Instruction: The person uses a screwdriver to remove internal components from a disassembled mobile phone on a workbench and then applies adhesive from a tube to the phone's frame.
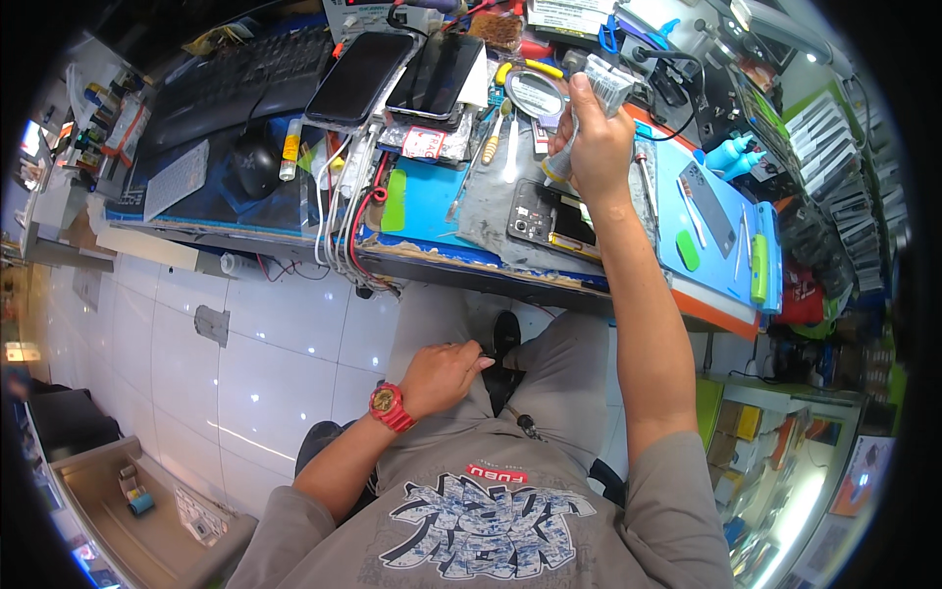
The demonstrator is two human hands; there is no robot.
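Note:
My right hand [599,137] is wrapped round a squeeze tube [610,84] above the bench, thumb on top. The tube's crumpled, barcoded end sticks up past the fingers, and its narrower end tilts down to the left. Just below that end lies an opened phone [535,213] on a grey work mat [481,201]. The phone's left part, with camera rings, shows; my wrist covers some of its right side. Down at my lap, my left hand [446,378] rests on my thigh with nothing in it, fingers stretched loosely. A red watch [390,405] is on that wrist.
Two dark phones [361,77] lie at the back, beside a black keyboard [240,88] and mouse [257,160]. Cables [343,201] hang over the bench's front edge. Right of my forearm, a blue mat [702,231] bears a phone back panel [708,208], tools and a green pry piece [687,251].

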